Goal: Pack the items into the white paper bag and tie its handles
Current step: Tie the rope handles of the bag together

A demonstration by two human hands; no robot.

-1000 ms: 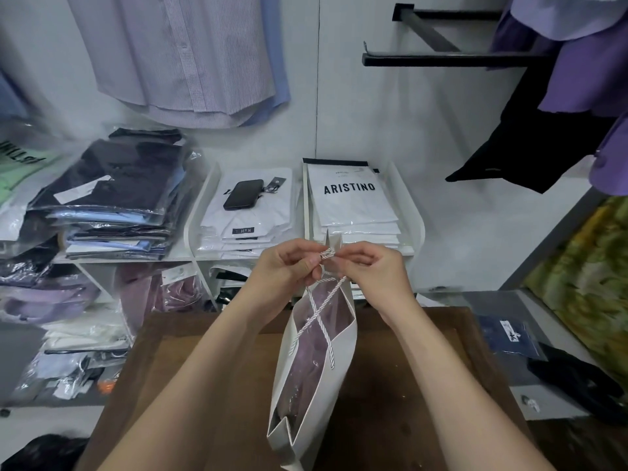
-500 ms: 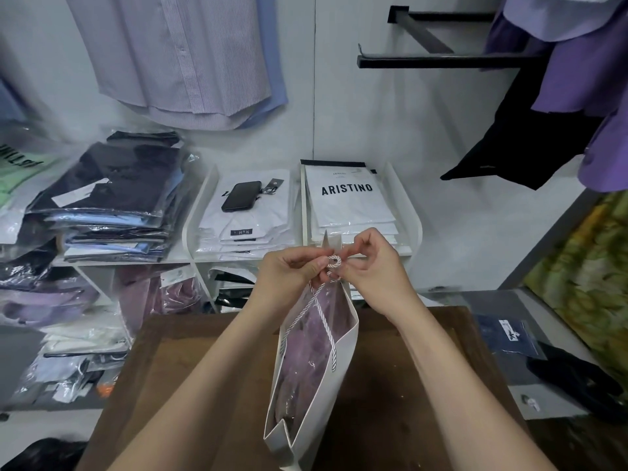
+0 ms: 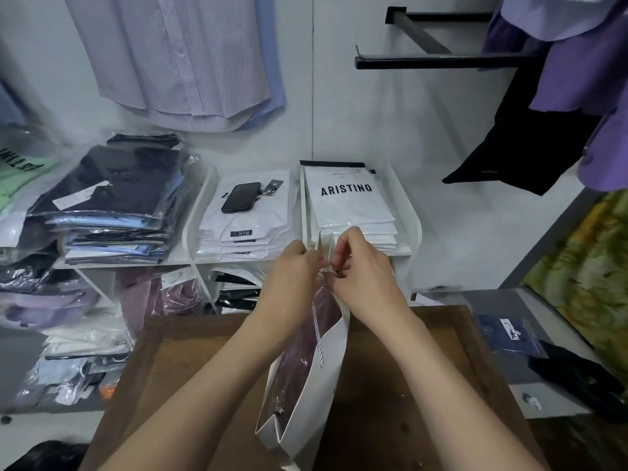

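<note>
Left of the work area, a stack of bagged dark shirts (image 3: 112, 198) lies on the shelf (image 3: 190, 261). A phone (image 3: 240, 197) rests on folded white shirts in the next compartment.

The bench (image 3: 176, 368) carries the white paper bag (image 3: 312, 399), which stands on its base with the mouth upward. A purple garment in clear wrap (image 3: 302, 355) sits inside, so packing appears done and tying is the step in hand.

The left hand (image 3: 295, 270) is closed, with its fingertips pinching the handles (image 3: 318, 329) at the top of the bag. These are striped cords. One cord runs down from the pinch point to its anchor hole in the right-hand wall.

The cords gather into a small twist or knot (image 3: 328, 269). Whether it is fully formed cannot be told.

The right hand (image 3: 367, 283) is likewise closed and pinches the same cords from the opposite side.

Key relation: the knot lies directly between the two sets of fingertips, above the far end of the bag mouth. The mouth's long axis runs away from the person toward the shelf. Neither hand is clearly nearer, so tightening likely calls for an opposed sideways pull, across that axis.

Behind the right hand sits a pack marked ARISTINO (image 3: 346, 198).
</note>
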